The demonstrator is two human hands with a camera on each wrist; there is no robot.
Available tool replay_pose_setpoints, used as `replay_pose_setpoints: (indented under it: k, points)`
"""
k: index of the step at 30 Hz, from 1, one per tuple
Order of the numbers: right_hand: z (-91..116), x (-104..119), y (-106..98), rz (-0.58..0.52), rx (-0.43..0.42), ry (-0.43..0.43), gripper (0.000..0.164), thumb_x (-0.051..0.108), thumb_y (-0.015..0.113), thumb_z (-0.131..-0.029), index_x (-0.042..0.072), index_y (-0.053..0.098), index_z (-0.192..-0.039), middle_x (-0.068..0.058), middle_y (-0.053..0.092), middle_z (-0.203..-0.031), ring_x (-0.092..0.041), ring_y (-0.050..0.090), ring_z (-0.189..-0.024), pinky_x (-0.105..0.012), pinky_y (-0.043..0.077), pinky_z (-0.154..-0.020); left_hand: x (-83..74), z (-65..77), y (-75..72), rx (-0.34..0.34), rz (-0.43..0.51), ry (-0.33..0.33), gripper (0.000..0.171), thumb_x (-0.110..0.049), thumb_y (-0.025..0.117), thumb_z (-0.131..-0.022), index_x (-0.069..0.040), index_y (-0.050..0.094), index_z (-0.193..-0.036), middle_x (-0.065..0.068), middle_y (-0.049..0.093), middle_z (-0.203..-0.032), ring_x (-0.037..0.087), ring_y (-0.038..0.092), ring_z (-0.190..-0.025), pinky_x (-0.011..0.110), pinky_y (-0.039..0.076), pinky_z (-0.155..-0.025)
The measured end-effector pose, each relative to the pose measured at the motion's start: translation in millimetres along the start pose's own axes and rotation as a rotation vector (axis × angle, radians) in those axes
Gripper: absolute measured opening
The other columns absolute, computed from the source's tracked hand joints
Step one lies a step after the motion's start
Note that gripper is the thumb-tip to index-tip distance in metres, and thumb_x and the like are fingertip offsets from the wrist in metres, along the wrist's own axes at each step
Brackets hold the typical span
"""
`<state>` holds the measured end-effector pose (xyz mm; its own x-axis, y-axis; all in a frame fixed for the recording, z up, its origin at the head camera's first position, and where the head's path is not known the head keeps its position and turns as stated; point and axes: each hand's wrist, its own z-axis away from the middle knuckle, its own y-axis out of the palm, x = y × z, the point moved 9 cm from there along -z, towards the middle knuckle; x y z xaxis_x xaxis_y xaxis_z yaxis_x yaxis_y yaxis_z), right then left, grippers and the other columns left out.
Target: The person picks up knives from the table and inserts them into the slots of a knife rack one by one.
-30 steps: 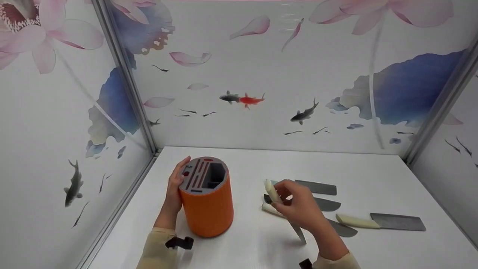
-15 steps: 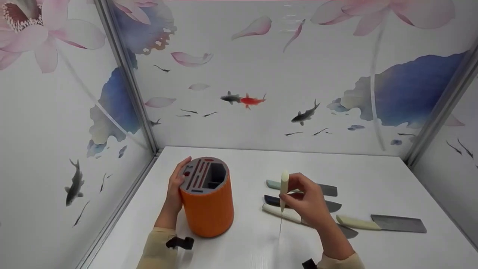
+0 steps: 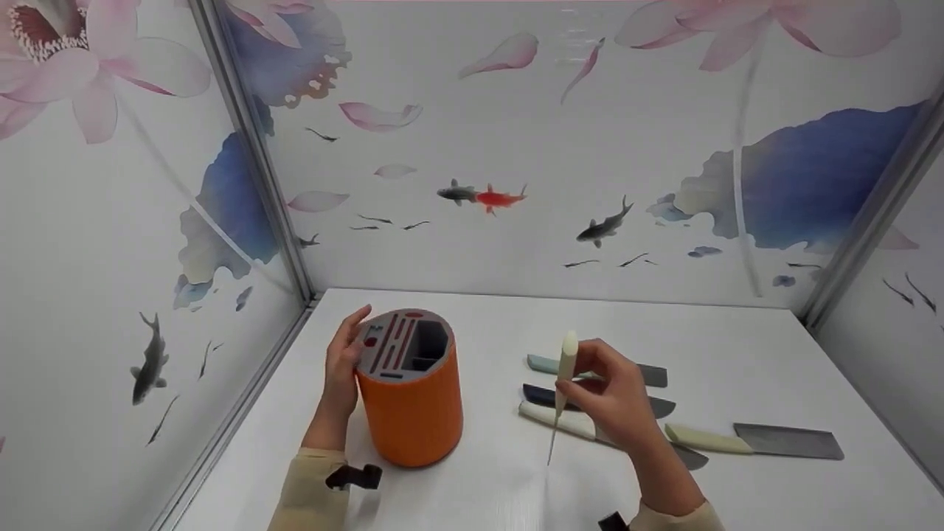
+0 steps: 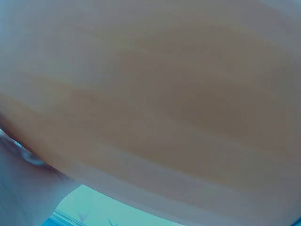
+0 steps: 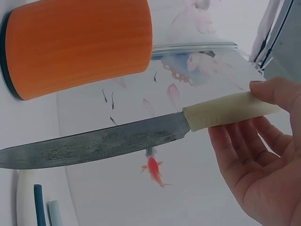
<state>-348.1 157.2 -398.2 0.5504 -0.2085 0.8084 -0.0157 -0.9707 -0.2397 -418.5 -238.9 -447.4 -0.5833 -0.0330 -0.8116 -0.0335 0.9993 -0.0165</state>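
An orange cylindrical knife block (image 3: 411, 413) with a grey slotted top stands upright on the white table. My left hand (image 3: 343, 369) rests against its left side, fingers extended along the upper edge. To the right of the block, my right hand (image 3: 608, 394) holds a kitchen knife (image 5: 108, 141) by its pale handle, between thumb and fingers. In the head view the blade points down, edge-on and thin. The right wrist view shows the whole blade and the block (image 5: 80, 47) beyond it. Orange surface fills most of the left wrist view, blurred.
Behind the right hand lie a green-handled knife (image 3: 653, 375), a dark-handled knife (image 3: 538, 394) and a cream-handled knife (image 3: 538, 414), partly covered. A cleaver (image 3: 789, 441) lies farther right. Printed panels (image 3: 472, 251) wall the table (image 3: 487, 324) at back and sides.
My right hand has turned the knife from a slant to nearly vertical, uncovering more of the handles behind it. The left hand has shifted slightly at the block, which stays in place.
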Motion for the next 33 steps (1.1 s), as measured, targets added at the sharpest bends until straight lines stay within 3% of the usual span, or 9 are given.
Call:
replay_pose_setpoints:
  k: [5,7,11,14,17,19,22,27,33]
  points:
    - [-0.2,3.9,-1.0,-0.003,-0.002,-0.019,0.037,-0.008,0.081,-0.085,0.009,0.072,-0.117,-0.004,0.072,-0.1,-0.012,0.073,-0.091,-0.022,0.063,-0.08,-37.9,1.1,-13.9,-0.245,-0.08,0.164,0.051,-0.024,0.038,-0.104,0.007,0.063,-0.136,0.01,0.075,-0.128,0.012,0.069,-0.117,0.022,0.053,-0.105]
    - [-0.2,6.0,-1.0,-0.008,-0.001,-0.028,0.036,-0.008,0.081,-0.085,0.007,0.072,-0.116,-0.004,0.072,-0.1,-0.012,0.073,-0.091,-0.022,0.064,-0.08,-60.0,5.2,-17.2,-0.333,-0.114,0.27,0.045,-0.018,0.04,-0.103,0.009,0.066,-0.128,0.0,0.077,-0.122,0.013,0.071,-0.114,0.022,0.054,-0.104]
    - [-0.3,9.1,0.1,-0.01,0.004,-0.041,0.036,-0.009,0.081,-0.084,0.007,0.073,-0.116,-0.005,0.072,-0.1,-0.012,0.073,-0.091,-0.023,0.064,-0.079,-107.8,18.2,-14.6,-0.462,-0.178,0.517,0.036,-0.009,0.045,-0.096,0.013,0.068,-0.114,-0.007,0.077,-0.114,0.013,0.073,-0.103,0.022,0.058,-0.097]
    - [-0.2,11.6,0.7,-0.007,0.006,-0.05,0.036,-0.009,0.081,-0.084,0.008,0.073,-0.116,-0.005,0.072,-0.1,-0.011,0.073,-0.091,-0.023,0.064,-0.079,-135.5,26.7,-1.6,-0.476,-0.189,0.653,0.035,-0.013,0.049,-0.098,0.015,0.066,-0.106,0.001,0.077,-0.108,0.014,0.072,-0.096,0.02,0.059,-0.09]
    - [0.3,14.2,-0.4,-0.003,-0.001,-0.054,0.037,-0.009,0.081,-0.084,0.009,0.073,-0.115,-0.004,0.072,-0.1,-0.011,0.073,-0.09,-0.023,0.064,-0.079,-154.6,32.6,22.0,-0.397,-0.167,0.718,0.036,-0.017,0.051,-0.1,0.017,0.064,-0.104,0.012,0.075,-0.103,0.017,0.07,-0.092,0.02,0.06,-0.087]
    - [0.9,15.5,-1.5,-0.008,-0.01,-0.048,0.037,-0.009,0.082,-0.083,0.009,0.073,-0.115,-0.004,0.072,-0.099,-0.012,0.073,-0.089,-0.024,0.064,-0.078,-163.7,36.8,41.1,-0.323,-0.148,0.72,0.031,-0.011,0.052,-0.096,0.016,0.064,-0.105,0.018,0.072,-0.101,0.019,0.07,-0.091,0.02,0.061,-0.086]
    - [2.5,17.0,-1.7,-0.015,-0.013,-0.034,0.037,-0.008,0.083,-0.083,0.009,0.073,-0.114,-0.004,0.073,-0.097,-0.012,0.073,-0.087,-0.024,0.064,-0.075,-171.8,43.9,69.6,-0.215,-0.106,0.667,0.03,0.003,0.051,-0.086,0.015,0.064,-0.111,0.02,0.07,-0.103,0.021,0.071,-0.093,0.022,0.062,-0.087]
    - [4.8,20.8,1.0,-0.019,-0.003,-0.039,0.037,-0.008,0.083,-0.082,0.009,0.073,-0.114,-0.004,0.073,-0.097,-0.013,0.073,-0.087,-0.026,0.065,-0.075,-164.2,52.4,113.2,-0.057,-0.083,0.456,0.04,0.011,0.057,-0.083,0.005,0.063,-0.123,0.016,0.068,-0.113,0.022,0.07,-0.1,0.025,0.063,-0.09]
    - [7.5,22.9,8.0,0.004,0.015,-0.025,0.039,-0.007,0.083,-0.082,0.013,0.074,-0.114,0.0,0.074,-0.098,-0.013,0.074,-0.09,-0.027,0.065,-0.077,-131.9,58.5,150.1,0.083,-0.099,0.165,0.041,0.008,0.069,-0.087,-0.008,0.065,-0.124,0.006,0.071,-0.115,0.018,0.072,-0.102,0.031,0.064,-0.092]
